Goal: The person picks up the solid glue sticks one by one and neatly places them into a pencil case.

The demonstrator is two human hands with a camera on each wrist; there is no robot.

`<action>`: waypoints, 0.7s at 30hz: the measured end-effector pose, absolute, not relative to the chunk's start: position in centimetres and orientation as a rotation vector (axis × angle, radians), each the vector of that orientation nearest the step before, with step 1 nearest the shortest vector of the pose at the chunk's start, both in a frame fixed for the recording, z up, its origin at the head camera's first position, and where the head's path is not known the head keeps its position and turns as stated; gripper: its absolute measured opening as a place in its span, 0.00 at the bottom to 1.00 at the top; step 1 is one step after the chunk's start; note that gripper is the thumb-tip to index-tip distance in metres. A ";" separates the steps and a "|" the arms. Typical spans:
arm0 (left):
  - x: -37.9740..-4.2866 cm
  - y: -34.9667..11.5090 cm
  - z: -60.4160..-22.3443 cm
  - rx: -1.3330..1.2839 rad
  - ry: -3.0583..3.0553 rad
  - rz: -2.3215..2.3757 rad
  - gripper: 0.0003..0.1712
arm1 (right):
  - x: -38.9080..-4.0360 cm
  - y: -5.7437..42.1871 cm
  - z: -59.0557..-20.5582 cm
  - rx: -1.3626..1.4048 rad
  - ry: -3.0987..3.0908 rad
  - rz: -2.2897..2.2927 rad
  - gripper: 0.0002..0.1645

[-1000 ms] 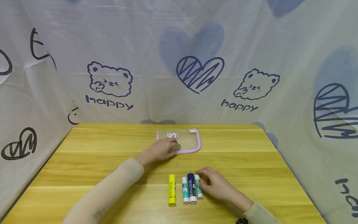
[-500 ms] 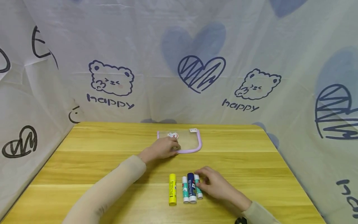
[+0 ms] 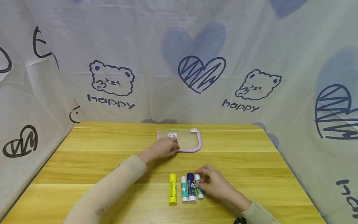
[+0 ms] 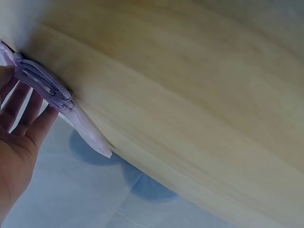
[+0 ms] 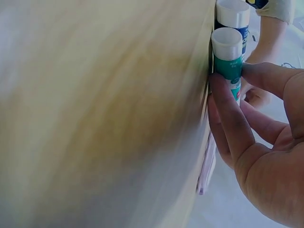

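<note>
A clear pouch with purple trim lies flat near the table's far edge. My left hand is at its near left corner; in the left wrist view its thumb and fingers grip the purple edge, which has a cord loop. Closer to me, my right hand pinches a small green-and-white glue stick between thumb and fingers. That glue stick still lies on the tabletop. Just left of it are a navy glue stick, another small green-and-white glue stick and a yellow glue stick.
The wooden table reaches back to a pale cloth backdrop printed with hearts and bears. More of this cloth hangs at both sides. A dark wristband shows near my right sleeve.
My left hand shifts very slightly right along the pouch's edge. The left green-and-white glue stick moves a touch left, and a narrow gap shows beside the navy one. My right hand stays nearly still.
</note>
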State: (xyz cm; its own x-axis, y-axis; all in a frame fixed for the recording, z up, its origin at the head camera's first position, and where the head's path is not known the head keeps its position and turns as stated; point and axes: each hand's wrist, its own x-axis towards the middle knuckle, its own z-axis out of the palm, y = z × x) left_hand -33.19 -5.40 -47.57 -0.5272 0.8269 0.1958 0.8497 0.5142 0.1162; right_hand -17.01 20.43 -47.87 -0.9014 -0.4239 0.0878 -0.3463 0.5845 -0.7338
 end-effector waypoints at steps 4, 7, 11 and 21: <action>-33.1 -5.4 -47.5 -1.438 -2.649 -0.333 0.07 | -17.1 20.5 -47.8 -0.645 2.704 -1.244 0.27; -33.0 -5.4 -47.6 -1.405 -2.685 -0.364 0.08 | -17.0 20.5 -47.7 -0.625 2.699 -1.253 0.27; -33.0 -5.5 -47.6 -1.372 -2.722 -0.412 0.10 | -17.0 20.4 -47.7 -0.587 2.720 -1.269 0.27; -33.2 -6.1 -47.3 -1.322 -2.623 -0.558 0.10 | -17.4 20.1 -47.3 -0.359 2.731 -1.522 0.27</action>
